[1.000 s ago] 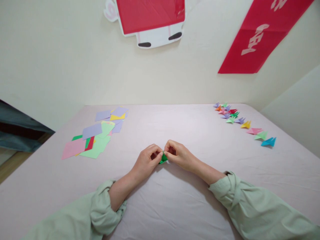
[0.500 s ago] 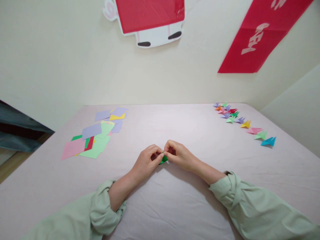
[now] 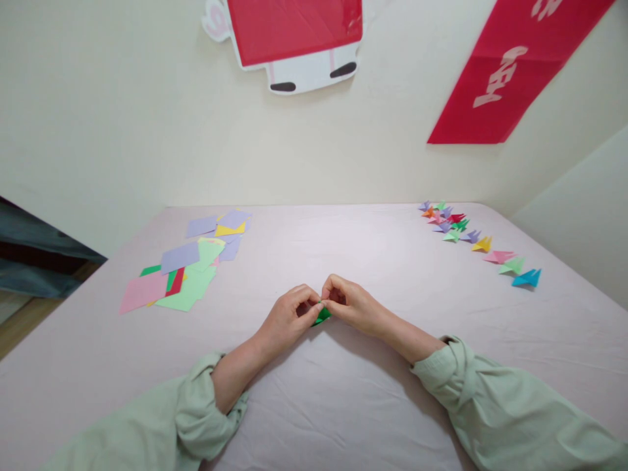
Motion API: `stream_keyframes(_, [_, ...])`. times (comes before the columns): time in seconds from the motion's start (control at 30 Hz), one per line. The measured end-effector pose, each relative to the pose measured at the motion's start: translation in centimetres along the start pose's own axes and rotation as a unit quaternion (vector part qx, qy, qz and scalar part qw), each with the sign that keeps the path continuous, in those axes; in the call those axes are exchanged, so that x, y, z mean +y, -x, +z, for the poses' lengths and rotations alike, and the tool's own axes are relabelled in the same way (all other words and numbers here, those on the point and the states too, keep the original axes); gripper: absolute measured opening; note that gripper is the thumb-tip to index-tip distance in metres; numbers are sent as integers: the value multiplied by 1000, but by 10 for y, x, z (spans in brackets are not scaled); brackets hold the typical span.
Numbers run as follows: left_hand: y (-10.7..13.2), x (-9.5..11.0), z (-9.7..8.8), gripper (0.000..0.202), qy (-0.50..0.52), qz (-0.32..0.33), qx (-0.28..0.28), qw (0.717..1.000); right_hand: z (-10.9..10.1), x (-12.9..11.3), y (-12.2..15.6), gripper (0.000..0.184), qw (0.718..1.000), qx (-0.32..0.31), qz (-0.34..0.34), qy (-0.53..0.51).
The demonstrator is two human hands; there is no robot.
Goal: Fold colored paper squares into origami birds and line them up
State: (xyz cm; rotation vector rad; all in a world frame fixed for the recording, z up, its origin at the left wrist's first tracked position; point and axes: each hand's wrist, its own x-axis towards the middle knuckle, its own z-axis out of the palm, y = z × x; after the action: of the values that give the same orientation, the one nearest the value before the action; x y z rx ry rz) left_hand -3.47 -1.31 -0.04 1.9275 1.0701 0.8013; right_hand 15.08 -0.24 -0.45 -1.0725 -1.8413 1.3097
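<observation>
A small green folded paper [image 3: 322, 315] is pinched between my two hands near the middle of the table. My left hand [image 3: 293, 312] grips its left side with thumb and fingers closed. From the right, my right hand [image 3: 352, 303] holds the upper part, thumb and fingertips pressed together. The fingertips of both hands meet over the paper and hide most of it, so its exact folded shape cannot be made out.
Loose coloured paper sheets [image 3: 181, 297] lie overlapping on the left of the cloth-covered table [image 3: 314, 405]. Several folded paper figures [image 3: 527, 279] form a line at the right. Behind stands a wall [image 3: 314, 150] with a red banner [image 3: 495, 85] and a red-and-white cutout [image 3: 299, 33].
Hardly anything differs. Both hands keep their pinch on the green paper, with only a slight shift of the fingertips.
</observation>
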Motion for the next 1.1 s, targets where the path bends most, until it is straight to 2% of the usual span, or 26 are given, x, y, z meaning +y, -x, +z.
stream_keyframes(0.3, [2,2,0,20,35,-18,-1,999,-1,3,-2,10,997,-27,4,-74])
stream_keyframes(0.57, [0,2,1,22,86,-64,59,992,0,4,-5,15,994,-12,18,-108])
stream_keyframes(0.93, [-1,2,1,23,122,-59,94,986,-1,-3,-4,20,996,6,31,-85])
stream_keyframes(1.1, [-2,-1,2,20,148,-60,110,981,0,1,-5,16,995,-22,31,-90])
